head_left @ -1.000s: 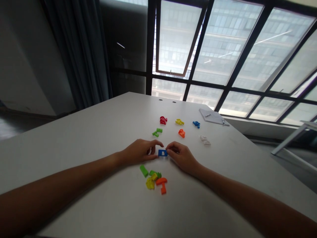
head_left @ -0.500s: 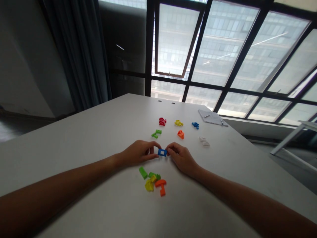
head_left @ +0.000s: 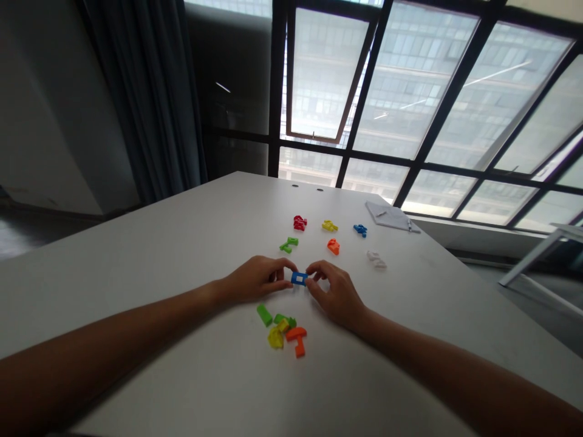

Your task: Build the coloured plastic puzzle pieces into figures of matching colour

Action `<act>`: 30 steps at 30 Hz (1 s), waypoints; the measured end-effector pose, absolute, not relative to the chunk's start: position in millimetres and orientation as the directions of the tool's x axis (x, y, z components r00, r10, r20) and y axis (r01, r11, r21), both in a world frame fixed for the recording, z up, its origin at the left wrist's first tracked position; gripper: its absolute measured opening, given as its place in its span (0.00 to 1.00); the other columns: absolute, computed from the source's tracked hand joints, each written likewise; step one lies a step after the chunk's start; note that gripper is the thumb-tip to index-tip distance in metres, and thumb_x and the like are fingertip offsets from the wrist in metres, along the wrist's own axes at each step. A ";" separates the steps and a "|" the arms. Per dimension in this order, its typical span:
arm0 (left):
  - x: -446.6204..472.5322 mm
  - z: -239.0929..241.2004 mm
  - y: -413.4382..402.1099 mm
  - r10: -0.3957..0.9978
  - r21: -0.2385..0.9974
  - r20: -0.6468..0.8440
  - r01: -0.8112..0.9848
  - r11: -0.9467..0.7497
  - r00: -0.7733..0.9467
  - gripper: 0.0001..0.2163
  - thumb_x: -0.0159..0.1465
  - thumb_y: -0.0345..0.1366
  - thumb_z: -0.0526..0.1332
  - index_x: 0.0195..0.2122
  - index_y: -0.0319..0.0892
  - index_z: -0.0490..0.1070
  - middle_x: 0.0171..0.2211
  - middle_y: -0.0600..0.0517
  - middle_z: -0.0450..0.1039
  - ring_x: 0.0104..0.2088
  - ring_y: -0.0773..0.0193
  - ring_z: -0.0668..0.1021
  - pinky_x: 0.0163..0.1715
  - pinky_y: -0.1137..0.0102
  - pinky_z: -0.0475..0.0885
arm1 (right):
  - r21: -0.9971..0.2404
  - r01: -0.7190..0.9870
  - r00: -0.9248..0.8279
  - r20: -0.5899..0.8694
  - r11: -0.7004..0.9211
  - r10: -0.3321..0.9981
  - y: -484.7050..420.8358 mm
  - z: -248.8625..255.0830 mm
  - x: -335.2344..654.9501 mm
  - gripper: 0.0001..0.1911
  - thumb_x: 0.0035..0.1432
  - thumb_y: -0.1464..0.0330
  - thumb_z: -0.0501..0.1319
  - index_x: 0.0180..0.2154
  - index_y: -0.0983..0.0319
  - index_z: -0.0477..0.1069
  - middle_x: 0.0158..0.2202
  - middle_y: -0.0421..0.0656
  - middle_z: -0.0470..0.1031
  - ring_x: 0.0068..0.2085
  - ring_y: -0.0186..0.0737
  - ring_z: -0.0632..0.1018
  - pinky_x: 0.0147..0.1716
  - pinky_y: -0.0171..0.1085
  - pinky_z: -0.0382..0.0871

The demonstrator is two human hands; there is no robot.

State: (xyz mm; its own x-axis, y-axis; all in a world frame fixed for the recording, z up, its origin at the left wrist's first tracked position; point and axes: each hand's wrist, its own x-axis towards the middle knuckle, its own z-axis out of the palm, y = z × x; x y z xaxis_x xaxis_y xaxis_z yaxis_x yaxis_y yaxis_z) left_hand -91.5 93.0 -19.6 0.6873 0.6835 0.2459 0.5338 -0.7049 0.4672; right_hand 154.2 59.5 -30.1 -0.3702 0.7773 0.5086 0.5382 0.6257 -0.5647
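A small blue block (head_left: 299, 278) with a white spot in its middle sits between my two hands on the white table (head_left: 159, 255). My left hand (head_left: 257, 280) pinches its left end with thumb and fingers curled. My right hand (head_left: 331, 290) pinches its right end the same way. Just in front of my hands lies a loose heap: a green piece (head_left: 264, 314), a yellow piece (head_left: 276, 337) and an orange piece (head_left: 297, 338).
Beyond my hands lie separate small pieces: green (head_left: 288, 244), red (head_left: 299, 223), yellow (head_left: 329, 226), orange (head_left: 333, 246), blue (head_left: 360, 229) and white (head_left: 377, 260). A notepad with a pen (head_left: 392, 215) lies at the far right corner. Large windows stand behind the table.
The blue block has tilted and lifted slightly between my fingers. Both hands keep their pinch and have barely shifted.
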 end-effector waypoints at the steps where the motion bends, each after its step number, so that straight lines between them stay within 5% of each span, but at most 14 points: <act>1: -91.7 -19.5 92.8 0.682 0.460 0.244 0.537 -0.707 0.690 0.17 0.70 0.48 0.59 0.55 0.46 0.72 0.32 0.54 0.76 0.28 0.67 0.75 0.29 0.75 0.65 | -0.513 0.553 -0.393 0.533 0.656 0.749 58.1 -31.2 153.8 0.11 0.60 0.67 0.64 0.46 0.60 0.72 0.42 0.45 0.77 0.39 0.43 0.77 0.41 0.41 0.69; 10: -89.3 -23.0 96.1 0.715 0.375 0.195 0.623 -0.687 0.671 0.18 0.68 0.49 0.62 0.56 0.51 0.71 0.32 0.56 0.77 0.29 0.66 0.77 0.28 0.74 0.63 | -0.248 0.609 -0.541 0.564 0.753 0.624 80.0 -24.0 170.3 0.08 0.62 0.71 0.62 0.44 0.60 0.73 0.41 0.46 0.79 0.43 0.45 0.77 0.47 0.44 0.67; 17: -86.9 -23.4 95.1 0.675 0.306 0.216 0.607 -0.733 0.706 0.13 0.70 0.45 0.57 0.49 0.49 0.76 0.32 0.56 0.76 0.30 0.66 0.76 0.32 0.73 0.63 | -0.278 0.889 -0.099 0.658 0.363 0.746 174.2 -1.3 282.8 0.08 0.60 0.64 0.62 0.40 0.60 0.74 0.37 0.46 0.81 0.36 0.45 0.80 0.38 0.41 0.69; 22: -86.0 -23.0 94.0 0.660 0.305 0.240 0.590 -0.748 0.712 0.12 0.70 0.44 0.57 0.46 0.49 0.78 0.33 0.55 0.77 0.31 0.66 0.77 0.34 0.73 0.65 | -0.298 0.954 0.155 0.496 0.000 0.855 207.9 -37.7 369.7 0.11 0.55 0.60 0.65 0.36 0.60 0.75 0.35 0.46 0.82 0.35 0.46 0.81 0.34 0.39 0.69; 30: -83.8 -21.7 94.3 0.663 0.304 0.247 0.593 -0.745 0.707 0.10 0.69 0.42 0.58 0.45 0.49 0.78 0.32 0.56 0.77 0.31 0.66 0.76 0.33 0.73 0.64 | -0.238 0.970 0.049 0.416 0.056 0.908 236.9 -54.9 385.9 0.16 0.60 0.65 0.61 0.47 0.62 0.79 0.40 0.49 0.83 0.41 0.48 0.81 0.43 0.42 0.70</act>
